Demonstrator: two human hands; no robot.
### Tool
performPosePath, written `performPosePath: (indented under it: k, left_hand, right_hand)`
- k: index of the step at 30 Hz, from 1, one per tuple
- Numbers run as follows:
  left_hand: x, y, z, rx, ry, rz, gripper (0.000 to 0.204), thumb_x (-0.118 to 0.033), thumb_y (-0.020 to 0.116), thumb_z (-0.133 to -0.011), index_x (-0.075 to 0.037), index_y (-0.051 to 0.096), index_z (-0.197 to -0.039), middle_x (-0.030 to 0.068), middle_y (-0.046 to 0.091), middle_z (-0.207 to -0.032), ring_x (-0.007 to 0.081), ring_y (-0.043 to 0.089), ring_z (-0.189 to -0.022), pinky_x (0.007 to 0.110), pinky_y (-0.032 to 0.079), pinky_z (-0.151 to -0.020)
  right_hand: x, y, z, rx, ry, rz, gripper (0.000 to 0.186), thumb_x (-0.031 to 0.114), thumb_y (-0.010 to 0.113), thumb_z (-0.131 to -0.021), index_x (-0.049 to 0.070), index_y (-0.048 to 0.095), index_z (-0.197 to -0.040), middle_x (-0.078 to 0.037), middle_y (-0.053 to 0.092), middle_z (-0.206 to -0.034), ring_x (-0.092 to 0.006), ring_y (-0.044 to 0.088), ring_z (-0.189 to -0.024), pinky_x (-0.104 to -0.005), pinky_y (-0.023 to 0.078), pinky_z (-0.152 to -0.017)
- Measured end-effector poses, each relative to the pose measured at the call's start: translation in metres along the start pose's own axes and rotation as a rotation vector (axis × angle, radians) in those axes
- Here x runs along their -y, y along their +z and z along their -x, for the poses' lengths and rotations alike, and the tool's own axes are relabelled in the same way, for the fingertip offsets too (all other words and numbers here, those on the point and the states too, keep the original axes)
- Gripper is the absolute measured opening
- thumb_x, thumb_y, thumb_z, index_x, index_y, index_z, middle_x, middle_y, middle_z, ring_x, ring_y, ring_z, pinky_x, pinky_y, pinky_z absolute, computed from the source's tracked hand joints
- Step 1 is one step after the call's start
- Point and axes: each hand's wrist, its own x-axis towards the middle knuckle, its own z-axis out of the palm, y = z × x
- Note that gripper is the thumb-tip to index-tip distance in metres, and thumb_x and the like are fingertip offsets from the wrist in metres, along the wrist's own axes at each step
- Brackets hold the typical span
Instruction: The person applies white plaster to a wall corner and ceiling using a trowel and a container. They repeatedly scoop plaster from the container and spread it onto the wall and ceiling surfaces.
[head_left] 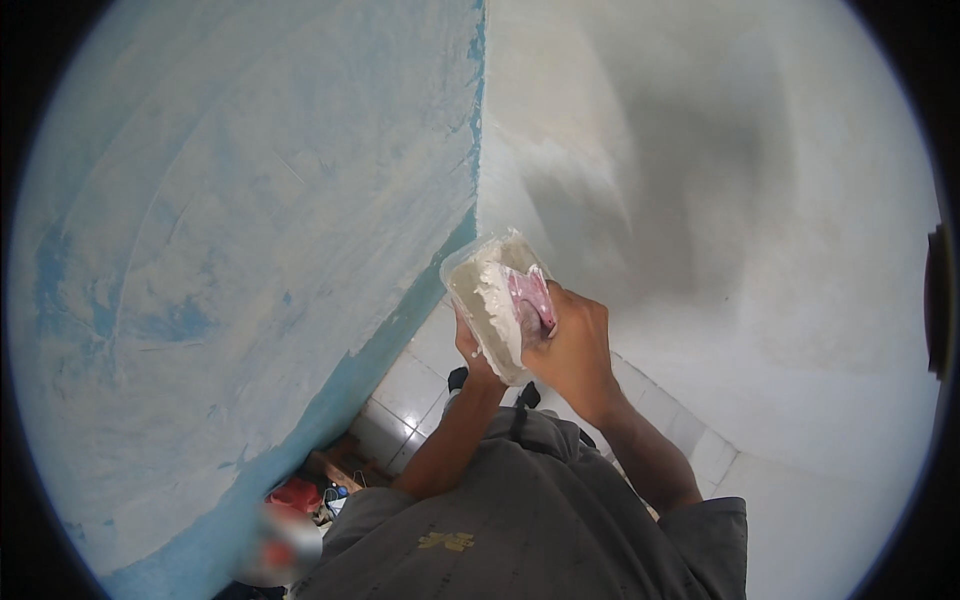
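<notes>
My left hand [468, 347] is closed around the side and underside of a clear plastic tub [459, 279], holding it tilted before me near the wall corner. Wet white putty [494, 283] clings inside the tub and along its rim. A pink scraper [527, 292], smeared with putty, is gripped in my right hand [580, 345] over the tub. The thumb presses on the scraper's face, while its lower part is partly hidden by putty and fingers. Most of my left fingers are out of sight behind the tub.
On the left stands a blue wall [220, 220] thinly coated with white putty, bare blue along its lower edge. It meets a whitish wall [700, 180] with a grey patch. White floor tiles [402, 385] show below. Red material [296, 494] and clutter lie lower left.
</notes>
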Motion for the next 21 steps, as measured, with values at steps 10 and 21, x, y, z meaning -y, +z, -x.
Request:
performPosePath:
  k: [10,21]
  left_hand:
    - [0.021,-0.012,-0.002,0.149,0.035,-0.095,0.048,-0.039,0.052,-0.098,-0.006,0.051,-0.133,0.0131,0.06,-0.121,0.0286,0.06,-0.108,0.042,0.05,-0.092]
    - [0.013,0.0,0.006,0.149,0.051,-0.12,0.062,-0.045,0.044,-0.099,-0.007,0.04,-0.147,0.0159,0.052,-0.141,0.0315,0.053,-0.128,0.047,0.045,-0.108]
  right_hand:
    - [-0.013,-0.014,0.011,-0.035,-0.019,-0.067,0.016,0.003,0.066,-0.078,-0.002,0.064,-0.093,-0.021,0.064,-0.074,-0.0407,0.065,-0.067,-0.0433,0.051,-0.06]
    - [-0.016,-0.047,-0.03,0.136,-0.022,0.064,0.013,0.004,0.065,-0.075,0.0,0.066,-0.088,-0.022,0.062,-0.073,-0.0406,0.063,-0.067,-0.0426,0.05,-0.061]
